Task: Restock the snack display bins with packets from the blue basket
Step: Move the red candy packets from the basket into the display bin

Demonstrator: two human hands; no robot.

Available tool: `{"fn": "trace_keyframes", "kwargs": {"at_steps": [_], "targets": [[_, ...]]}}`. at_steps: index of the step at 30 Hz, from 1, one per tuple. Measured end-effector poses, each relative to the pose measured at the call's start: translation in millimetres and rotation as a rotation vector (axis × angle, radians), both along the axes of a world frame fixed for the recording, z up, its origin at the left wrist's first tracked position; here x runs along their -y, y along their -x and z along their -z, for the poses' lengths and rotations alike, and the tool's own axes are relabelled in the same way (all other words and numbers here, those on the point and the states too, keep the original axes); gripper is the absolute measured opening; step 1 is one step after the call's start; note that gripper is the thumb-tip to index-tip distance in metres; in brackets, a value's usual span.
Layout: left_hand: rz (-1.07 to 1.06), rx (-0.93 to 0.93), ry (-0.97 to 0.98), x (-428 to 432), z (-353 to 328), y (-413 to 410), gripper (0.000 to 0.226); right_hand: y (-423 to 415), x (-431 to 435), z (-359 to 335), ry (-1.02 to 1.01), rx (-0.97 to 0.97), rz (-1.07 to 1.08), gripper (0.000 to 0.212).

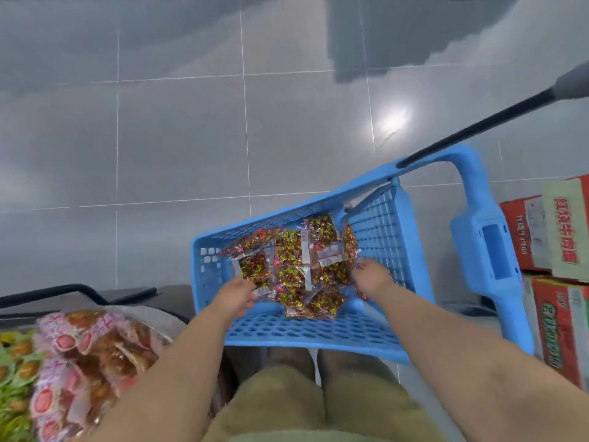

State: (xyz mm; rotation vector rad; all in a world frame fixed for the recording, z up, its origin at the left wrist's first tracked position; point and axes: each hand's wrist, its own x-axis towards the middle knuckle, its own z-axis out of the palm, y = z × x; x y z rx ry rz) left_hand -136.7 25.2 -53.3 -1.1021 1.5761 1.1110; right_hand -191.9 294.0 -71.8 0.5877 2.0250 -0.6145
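I read this as the pick-up step: the blue basket (318, 338) sits right of centre in the lower frame, tilted. The packets (293, 269) are still heaped inside it, none lifted clear. My left hand (237, 293) is at the heap's left edge, its fingers seemingly curled round the near edge of one of the packets. My right hand (371, 275) reaches in at the heap's right, and blur hides how its fingers lie. Next I judge I need a firm hold on a bunch, then a swing to the lower left, where the display bins (159, 309) hold pink-wrapped snacks (83, 349).

The basket stands on a glossy grey tiled floor (159, 138), with printed cardboard boxes (554, 314) stacked at the right edge.
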Motion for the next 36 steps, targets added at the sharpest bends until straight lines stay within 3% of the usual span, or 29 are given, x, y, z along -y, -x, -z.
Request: {"fn": "trace_keyframes", "kwargs": {"at_steps": [3, 8, 12, 20, 23, 25, 27, 31, 34, 36], "targets": [[-0.05, 0.022, -0.009, -8.1, 17.1, -1.3, 0.016, 2.9, 5.9, 34.8, -0.104, -0.019, -0.017, 0.03], [-0.073, 0.101, -0.017, -24.1, 34.5, -9.6, 0.037, -9.8, 16.4, 68.5, -0.297, 0.094, -0.156, 0.057], [-0.077, 0.116, -0.022, -28.5, 48.9, -19.3, 0.034, -15.6, 19.4, 83.8, -0.344, 0.112, -0.115, 0.05], [-0.153, 0.137, -0.033, -26.7, 63.6, -19.8, 0.033, -7.2, 11.0, 83.6, -0.286, 0.131, -0.226, 0.035], [-0.223, 0.14, -0.084, -32.8, 61.3, -9.7, 0.036, -8.5, 13.9, 55.2, -0.215, -0.003, -0.284, 0.019], [-0.218, 0.093, -0.143, -36.9, 59.3, -4.3, 0.036, -8.9, 18.0, 34.1, -0.119, -0.12, -0.314, 0.025], [-0.21, 0.024, -0.223, -39.9, 54.3, 0.5, 0.033, -6.1, 22.7, 16.6, 0.076, -0.165, -0.185, 0.029], [-0.319, -0.048, -0.44, -40.9, 46.3, 10.9, 0.056, 3.0, 36.8, -1.5, 0.534, 0.033, 0.226, 0.009], [-0.317, -0.07, -0.506, -34.0, 43.6, 17.4, 0.055, 2.6, 50.5, 2.0, 0.646, 0.07, 0.227, 0.008], [-0.339, -0.078, -0.487, -25.3, 45.8, 18.9, 0.053, 3.2, 58.3, 9.4, 0.64, 0.052, 0.223, 0.023]]}}
